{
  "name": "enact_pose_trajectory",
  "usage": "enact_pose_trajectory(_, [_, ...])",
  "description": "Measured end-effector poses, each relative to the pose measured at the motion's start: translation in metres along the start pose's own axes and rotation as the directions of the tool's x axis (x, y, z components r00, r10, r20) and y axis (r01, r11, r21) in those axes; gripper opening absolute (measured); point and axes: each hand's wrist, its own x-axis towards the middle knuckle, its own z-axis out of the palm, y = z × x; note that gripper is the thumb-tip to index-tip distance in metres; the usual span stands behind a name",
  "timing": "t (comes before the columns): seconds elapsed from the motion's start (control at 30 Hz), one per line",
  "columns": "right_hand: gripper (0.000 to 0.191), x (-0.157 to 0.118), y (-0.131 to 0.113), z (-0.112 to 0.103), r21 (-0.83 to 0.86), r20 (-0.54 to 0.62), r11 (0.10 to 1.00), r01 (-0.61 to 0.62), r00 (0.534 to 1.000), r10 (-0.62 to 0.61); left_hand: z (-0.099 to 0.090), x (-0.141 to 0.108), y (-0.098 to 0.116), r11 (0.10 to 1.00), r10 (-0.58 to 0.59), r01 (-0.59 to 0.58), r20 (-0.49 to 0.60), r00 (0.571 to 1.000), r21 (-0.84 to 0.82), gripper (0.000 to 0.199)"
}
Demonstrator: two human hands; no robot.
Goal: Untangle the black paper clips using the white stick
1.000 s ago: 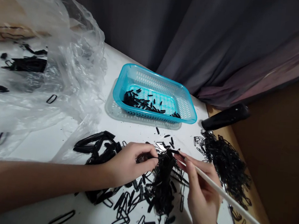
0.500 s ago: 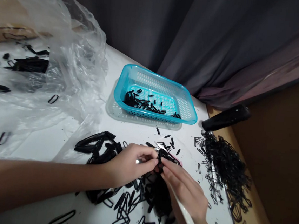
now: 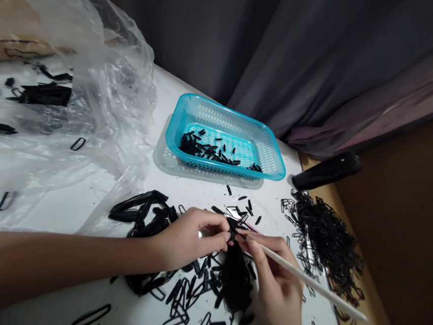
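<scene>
Pinching black piece (image 3: 232,230) between thumb and finger of left hand (image 3: 190,236), at far end of dark pile (image 3: 236,282) | pinching white stick (image 3: 319,286) in right hand (image 3: 279,281), beside piece | probably handling light, bendy; suiting an edge hold | losing piece's outline and stick's inner tip among fingers

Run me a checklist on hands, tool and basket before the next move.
1. Left hand pinching black material: ok.
2. Right hand gripping the white stick: ok.
3. Stick's working tip away from the left fingertips: cannot tell, dark on dark.
4. Blue basket upright, with room inside: ok.
5. White table free of stray pieces between basket and hands: not ok, several lie there.
</scene>
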Motion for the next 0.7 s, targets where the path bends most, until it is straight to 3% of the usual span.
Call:
enact_pose_trajectory(0.17, [0.030,0.001,0.005,0.004,-0.099,0.058,0.962,0.256,0.966,-0.251,0.000,-0.001,0.003,1.000,-0.014,0.014,-0.024,1.000,0.009,0.022])
enact_pose_trajectory(0.33, [0.028,0.000,0.006,0.008,-0.140,0.068,0.931,0.336,0.942,-0.330,0.000,-0.001,0.002,0.999,-0.039,0.040,-0.041,0.998,0.012,0.025])
enact_pose_trajectory(0.5, [0.027,-0.002,0.007,0.008,-0.193,0.082,0.921,0.339,0.941,-0.329,0.000,0.000,-0.001,0.998,-0.049,0.049,-0.001,0.999,0.047,0.027])
enact_pose_trajectory(0.7, [0.023,-0.007,0.006,0.013,-0.240,0.040,0.946,0.215,0.976,-0.212,-0.002,-0.001,-0.001,0.993,-0.024,0.025,-0.007,1.000,0.117,0.030])
